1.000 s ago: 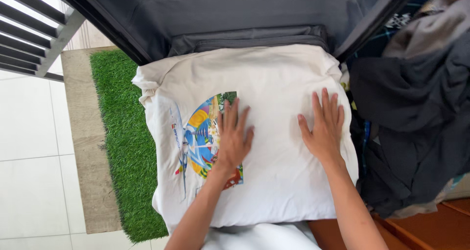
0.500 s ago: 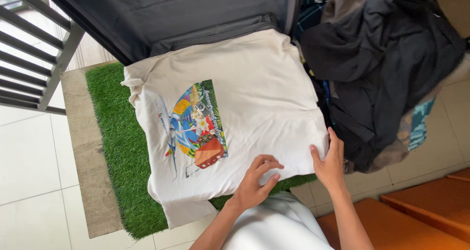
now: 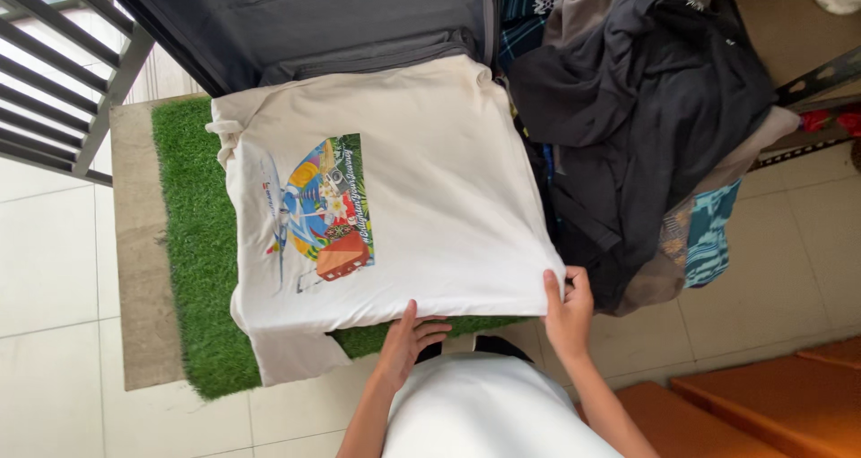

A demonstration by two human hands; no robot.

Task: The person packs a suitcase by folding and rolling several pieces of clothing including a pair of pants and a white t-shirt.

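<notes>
Both hands, the left hand (image 3: 405, 341) and right hand (image 3: 567, 310), pinched the near hem of the soft, light cream T-shirt (image 3: 421, 198) lying flat over the green turf mat (image 3: 193, 243), each grip clenched on cloth that would likely sag unless held at its corners.

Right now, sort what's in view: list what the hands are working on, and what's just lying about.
In hand:
white printed T-shirt
left hand
right hand

Lying about:
dark clothes pile
green turf mat
grey suitcase
</notes>
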